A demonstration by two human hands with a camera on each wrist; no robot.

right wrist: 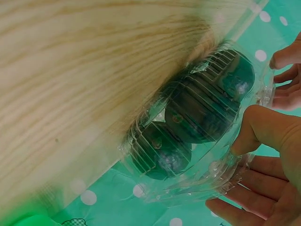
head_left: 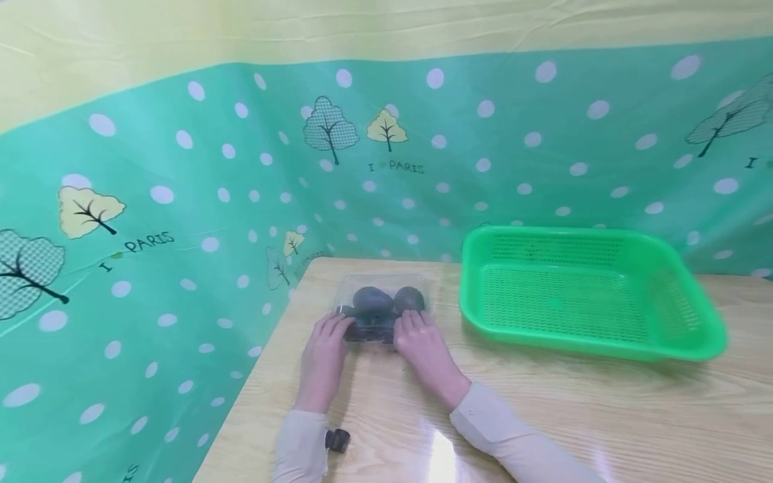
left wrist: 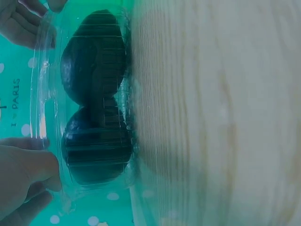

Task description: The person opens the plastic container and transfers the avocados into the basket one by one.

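Note:
A clear plastic clamshell box (head_left: 347, 285) stands on the table with several dark, oval fruits (left wrist: 94, 56) inside that look like avocados. My left hand (head_left: 324, 355) pinches the rim at its near left corner, thumb on the near side. At the near right corner my right hand (head_left: 423, 345) grips the rim too. In the right wrist view, that right hand (right wrist: 273, 165) has its thumb on the near side and its fingers spread under the rim beyond. Both wrist views show ridged clear walls between the fruits and the camera.
To the right of the box sits a green plastic basket (head_left: 682, 282) with a perforated bottom. The pale wooden table (head_left: 386, 416) meets a green dotted cloth (head_left: 423, 201) at the back and left. A small black object (head_left: 338, 440) shows by the left sleeve.

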